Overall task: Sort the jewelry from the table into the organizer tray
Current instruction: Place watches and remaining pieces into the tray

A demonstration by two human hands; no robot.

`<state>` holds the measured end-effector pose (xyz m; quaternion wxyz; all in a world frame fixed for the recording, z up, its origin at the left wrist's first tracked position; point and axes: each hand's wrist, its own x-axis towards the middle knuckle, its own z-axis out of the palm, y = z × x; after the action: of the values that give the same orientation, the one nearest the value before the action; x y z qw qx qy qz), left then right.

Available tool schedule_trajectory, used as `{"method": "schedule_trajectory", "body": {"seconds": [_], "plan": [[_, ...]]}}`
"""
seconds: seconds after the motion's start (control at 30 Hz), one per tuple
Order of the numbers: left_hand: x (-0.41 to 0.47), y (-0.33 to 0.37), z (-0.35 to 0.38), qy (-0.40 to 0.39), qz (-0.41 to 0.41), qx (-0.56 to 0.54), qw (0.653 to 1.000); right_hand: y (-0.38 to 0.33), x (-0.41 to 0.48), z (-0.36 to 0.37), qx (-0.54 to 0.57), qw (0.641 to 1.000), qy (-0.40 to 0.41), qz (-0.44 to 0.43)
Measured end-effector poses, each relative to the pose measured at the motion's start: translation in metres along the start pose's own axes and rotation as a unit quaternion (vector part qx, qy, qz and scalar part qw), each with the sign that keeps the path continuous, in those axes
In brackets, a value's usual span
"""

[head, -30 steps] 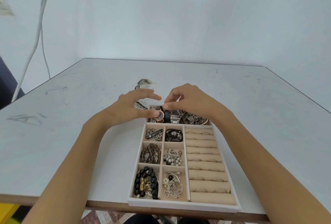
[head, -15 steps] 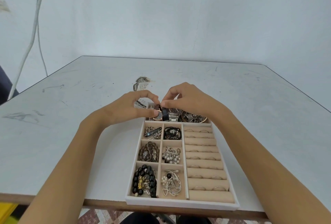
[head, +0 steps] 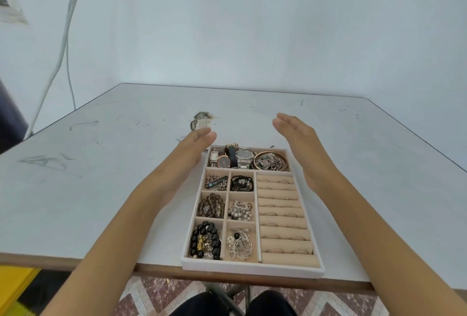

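Sitting at the near edge of the desk (head: 101,189), about midway along it: organizer tray (head: 252,270), all compartments filled. Holding in the wide far compartment: watches (head: 233,159) lined up on the left, a bangle (head: 271,161) with tangled silver bits on the right. Filling the six small left compartments, far to near: silver chains (head: 216,182), black bands (head: 241,183); brown beads (head: 211,206), pearl pieces (head: 240,210); black beads (head: 206,241), silver pendants (head: 240,243). Taking up the right side: ring rolls (head: 283,217), thin rings tucked between them.

Hovering by the tray's far left corner: left hand (head: 194,148), fingers straight and pressed together, gripping nothing. Hovering above the tray's right rim: right hand (head: 300,143), fingers also straight and together, palm facing the left hand, carrying nothing.

Showing beyond the tray toward the desk's far edge: scuffed dark patch (head: 202,119). Hanging down the wall past the left edge: cables (head: 63,50).
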<state>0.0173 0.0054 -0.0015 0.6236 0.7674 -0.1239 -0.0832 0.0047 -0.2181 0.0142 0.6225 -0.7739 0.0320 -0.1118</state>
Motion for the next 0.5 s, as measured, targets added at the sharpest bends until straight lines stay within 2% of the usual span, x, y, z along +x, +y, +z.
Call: {"method": "schedule_trajectory", "body": {"seconds": [0.1, 0.27, 0.5], "plan": [[-0.018, -0.006, 0.013, 0.015, -0.009, -0.034, 0.999, 0.013, -0.023, -0.004, 0.043, 0.998, -0.021, 0.041], [-0.047, -0.002, 0.038, 0.038, 0.002, -0.03, 0.999, 0.017, -0.052, 0.0, 0.086, 0.993, -0.019, 0.076], [-0.071, 0.001, 0.042, 0.074, 0.001, -0.042, 0.996, 0.011, -0.092, -0.001, 0.079, 0.995, -0.024, 0.063]]}}
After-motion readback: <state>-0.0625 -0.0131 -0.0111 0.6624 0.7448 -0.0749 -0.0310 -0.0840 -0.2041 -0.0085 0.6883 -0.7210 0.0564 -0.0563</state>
